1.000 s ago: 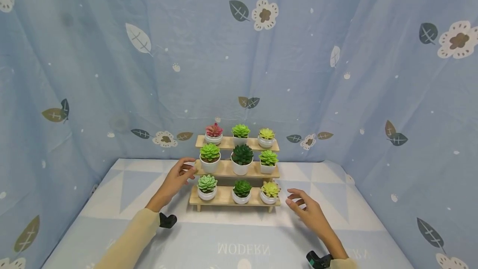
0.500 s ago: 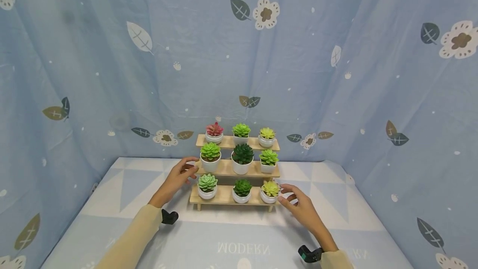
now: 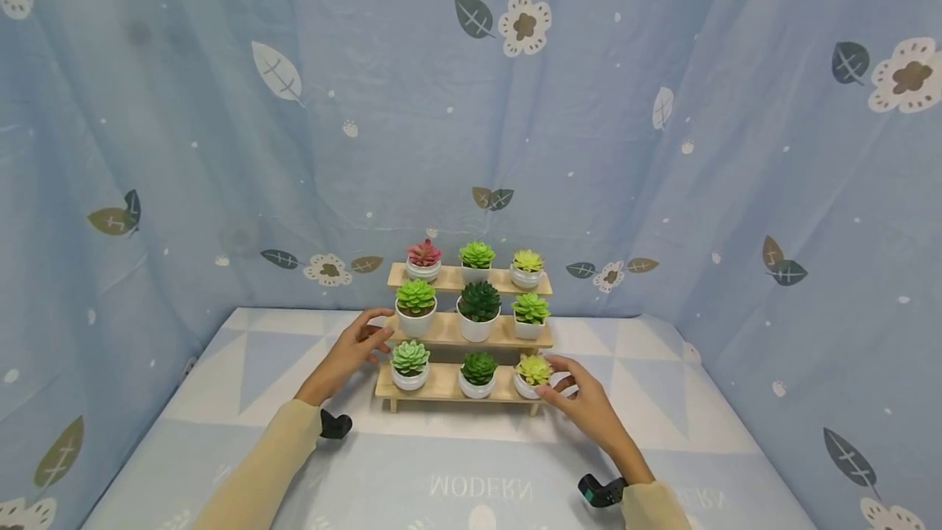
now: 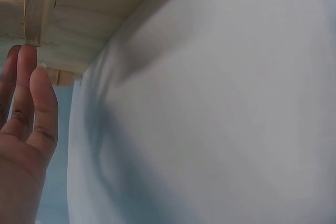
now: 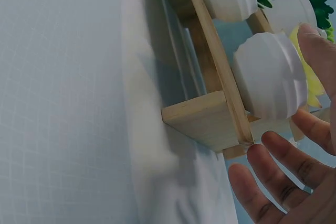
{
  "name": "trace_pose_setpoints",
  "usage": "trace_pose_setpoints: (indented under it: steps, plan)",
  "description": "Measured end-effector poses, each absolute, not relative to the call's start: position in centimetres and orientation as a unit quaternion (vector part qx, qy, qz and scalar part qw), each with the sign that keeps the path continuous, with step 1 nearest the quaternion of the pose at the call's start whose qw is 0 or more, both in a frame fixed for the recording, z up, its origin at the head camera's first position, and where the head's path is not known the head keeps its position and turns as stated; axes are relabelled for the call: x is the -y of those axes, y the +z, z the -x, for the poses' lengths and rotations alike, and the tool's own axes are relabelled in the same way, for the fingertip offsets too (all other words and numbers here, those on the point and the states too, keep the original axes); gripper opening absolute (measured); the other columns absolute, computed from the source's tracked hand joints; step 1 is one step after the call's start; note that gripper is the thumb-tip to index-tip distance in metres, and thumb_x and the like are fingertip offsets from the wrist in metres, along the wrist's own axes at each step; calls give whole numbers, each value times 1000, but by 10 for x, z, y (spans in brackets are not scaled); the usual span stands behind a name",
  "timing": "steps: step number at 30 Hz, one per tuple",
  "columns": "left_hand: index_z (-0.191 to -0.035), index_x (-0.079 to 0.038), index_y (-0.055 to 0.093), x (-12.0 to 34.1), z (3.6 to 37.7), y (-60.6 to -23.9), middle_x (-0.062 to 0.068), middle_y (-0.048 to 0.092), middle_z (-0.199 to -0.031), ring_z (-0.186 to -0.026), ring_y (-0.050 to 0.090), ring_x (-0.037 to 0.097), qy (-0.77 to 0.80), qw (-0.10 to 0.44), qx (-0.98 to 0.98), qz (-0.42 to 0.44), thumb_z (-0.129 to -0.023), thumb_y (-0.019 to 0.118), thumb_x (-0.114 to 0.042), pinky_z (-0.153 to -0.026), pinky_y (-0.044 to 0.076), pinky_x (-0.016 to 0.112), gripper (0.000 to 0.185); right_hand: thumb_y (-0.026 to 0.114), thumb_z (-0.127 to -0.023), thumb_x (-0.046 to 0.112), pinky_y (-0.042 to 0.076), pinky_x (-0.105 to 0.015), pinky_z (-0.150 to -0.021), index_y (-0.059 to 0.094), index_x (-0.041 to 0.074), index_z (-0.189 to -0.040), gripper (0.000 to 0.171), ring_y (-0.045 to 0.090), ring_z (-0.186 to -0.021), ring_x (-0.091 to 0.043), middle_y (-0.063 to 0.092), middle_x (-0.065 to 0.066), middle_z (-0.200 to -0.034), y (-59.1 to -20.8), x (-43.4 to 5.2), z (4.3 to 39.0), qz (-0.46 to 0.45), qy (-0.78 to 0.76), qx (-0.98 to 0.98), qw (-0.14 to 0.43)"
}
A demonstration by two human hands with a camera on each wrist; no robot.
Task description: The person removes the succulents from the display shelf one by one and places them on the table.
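A three-tier wooden stand [image 3: 444, 383] holds several small white pots of succulents. My left hand [image 3: 362, 342] rests at the left end of the middle shelf, beside the light green plant's pot [image 3: 415, 311]. In the left wrist view its straight fingers [image 4: 31, 93] lie against the stand's wooden end [image 4: 79, 19]. My right hand [image 3: 567, 391] reaches around the yellow-green succulent's pot [image 3: 531, 375] at the right end of the bottom shelf. In the right wrist view the thumb [image 5: 320, 51] is at the plant, and the spread fingers [image 5: 278, 177] stay apart from the pot [image 5: 268, 80].
Blue cloth printed with leaves and flowers hangs behind and on both sides [image 3: 221, 145]. The table cloth [image 3: 471, 464] shows the mirrored word MODERN near me. Other pots fill the top shelf [image 3: 477, 256] and the middle of each tier. Black wrist cameras [image 3: 599, 491] sit on both arms.
My right hand moved forward and left from the table to the bottom right pot. My left hand stayed at the middle shelf's left end.
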State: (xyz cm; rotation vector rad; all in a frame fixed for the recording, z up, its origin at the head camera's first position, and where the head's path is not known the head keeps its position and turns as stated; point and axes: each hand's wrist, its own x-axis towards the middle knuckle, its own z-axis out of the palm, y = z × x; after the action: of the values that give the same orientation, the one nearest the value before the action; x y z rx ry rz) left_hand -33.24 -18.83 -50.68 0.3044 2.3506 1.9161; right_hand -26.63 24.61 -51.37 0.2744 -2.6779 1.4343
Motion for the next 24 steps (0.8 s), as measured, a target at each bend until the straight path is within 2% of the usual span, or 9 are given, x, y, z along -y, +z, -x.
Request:
trace_pose_setpoints:
  steps: [5,11,17,19,24]
  plan:
    - [-155,-28,39,190,334,-511,22,58,-128,-103,63,34,609,59,-784,-100,-105,56,-51,-84,51,51,58,85,-84,46,54,-32,-61,59,24,-143,68,63,-92,-18,60,-7,-128,-517,-245,268,-94,471,876,46]
    - [-150,-29,47,191,334,-514,17,61,-125,-105,64,38,626,36,-774,-92,-104,61,-45,-83,52,52,51,86,-83,47,53,-32,-60,58,27,-143,70,62,-91,-17,59,-6,-129,-518,-243,270,-97,464,880,42]
    - [-149,-23,50,189,335,-513,16,63,-122,-105,64,37,633,18,-769,-91,-104,64,-37,-86,51,56,49,88,-80,49,51,-33,-63,60,27,-143,72,62,-90,-15,61,-7,-128,-517,-242,272,-92,452,886,46]
    - [-149,-19,50,187,332,-506,17,63,-121,-106,63,41,632,18,-769,-94,-105,63,-31,-87,50,59,47,88,-80,48,50,-33,-65,60,26,-142,72,61,-90,-15,62,-6,-128,-516,-241,273,-92,449,888,47]
    - [-145,-20,54,187,334,-504,17,64,-121,-107,64,39,625,10,-774,-99,-102,67,-36,-88,50,58,48,90,-80,43,49,-34,-66,60,20,-143,73,60,-88,-16,63,-6,-125,-513,-238,275,-92,446,889,45]
